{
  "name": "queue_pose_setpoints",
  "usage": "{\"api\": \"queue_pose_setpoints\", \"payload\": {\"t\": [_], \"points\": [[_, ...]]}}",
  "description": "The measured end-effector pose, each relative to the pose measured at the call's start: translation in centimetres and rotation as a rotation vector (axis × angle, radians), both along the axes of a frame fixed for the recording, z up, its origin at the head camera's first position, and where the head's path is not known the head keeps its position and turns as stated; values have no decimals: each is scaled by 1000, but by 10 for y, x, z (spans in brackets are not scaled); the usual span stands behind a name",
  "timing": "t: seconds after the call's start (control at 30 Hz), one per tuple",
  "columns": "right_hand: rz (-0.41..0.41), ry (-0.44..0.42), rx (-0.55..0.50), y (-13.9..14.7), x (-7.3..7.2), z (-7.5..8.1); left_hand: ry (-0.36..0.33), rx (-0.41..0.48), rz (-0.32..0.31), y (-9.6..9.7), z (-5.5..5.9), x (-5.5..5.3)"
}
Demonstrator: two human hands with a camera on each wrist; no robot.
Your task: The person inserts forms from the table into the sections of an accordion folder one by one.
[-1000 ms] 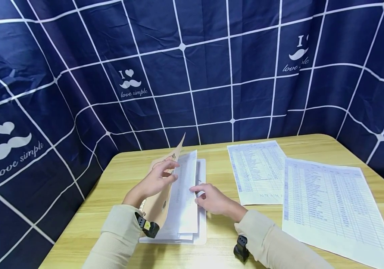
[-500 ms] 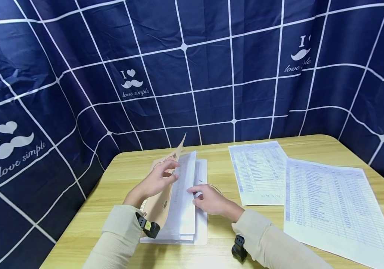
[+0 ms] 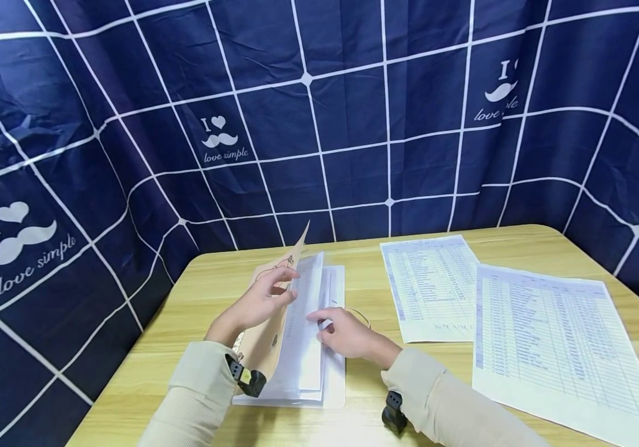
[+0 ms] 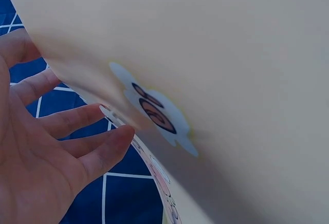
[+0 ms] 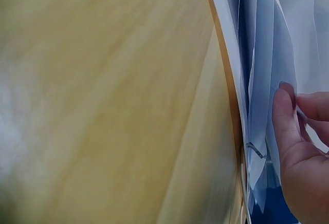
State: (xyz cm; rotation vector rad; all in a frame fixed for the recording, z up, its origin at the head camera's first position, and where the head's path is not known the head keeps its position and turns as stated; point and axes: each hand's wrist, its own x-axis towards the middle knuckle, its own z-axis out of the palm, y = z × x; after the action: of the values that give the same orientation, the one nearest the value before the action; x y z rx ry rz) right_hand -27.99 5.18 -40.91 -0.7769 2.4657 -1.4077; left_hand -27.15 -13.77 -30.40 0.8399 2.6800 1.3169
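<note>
A spiral-bound folder with a tan, cartoon-printed cover (image 3: 267, 341) lies open on the table, its binding at the left. My left hand (image 3: 260, 301) holds the raised cover by its free edge; in the left wrist view the fingers pass behind that edge and the thumb (image 4: 115, 144) lies at it. Inside are printed sheets and clear sleeves. My right hand (image 3: 347, 332) pinches the right edge of a printed sheet (image 3: 303, 354) between thumb and fingers. In the right wrist view, more pale layers (image 5: 259, 70) stand under the pinched sheet. The curled fingers hide part of the grip.
Two printed table sheets lie at the right: a farther sheet (image 3: 431, 285) and a nearer sheet (image 3: 554, 347), which overlaps it slightly. A thin elastic loop (image 3: 361, 315) sticks out past the folder's right edge. A dark blue curtain (image 3: 347, 124) surrounds the wooden table (image 3: 185, 385).
My right hand has shifted slightly left, drawing the sheet's edge with it and baring more of the layers beneath. The elastic loop has come into sight. My left hand stays in place.
</note>
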Motion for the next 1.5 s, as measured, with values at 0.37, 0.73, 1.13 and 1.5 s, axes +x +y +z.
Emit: {"api": "queue_pose_setpoints", "payload": {"t": [0.37,0.73,1.13,1.5], "points": [[5,-8,-4,0,-1,-1,-4,-1,4,1,-2,0],[-43,4,12,5,1,0,41,13,-9,-9,-35,-27],[-59,-74,-3,31,5,3,-41,-29,43,-9,-33,-16],[-164,-50,33,62,9,4,-62,-51,48,-12,-46,-25]]}}
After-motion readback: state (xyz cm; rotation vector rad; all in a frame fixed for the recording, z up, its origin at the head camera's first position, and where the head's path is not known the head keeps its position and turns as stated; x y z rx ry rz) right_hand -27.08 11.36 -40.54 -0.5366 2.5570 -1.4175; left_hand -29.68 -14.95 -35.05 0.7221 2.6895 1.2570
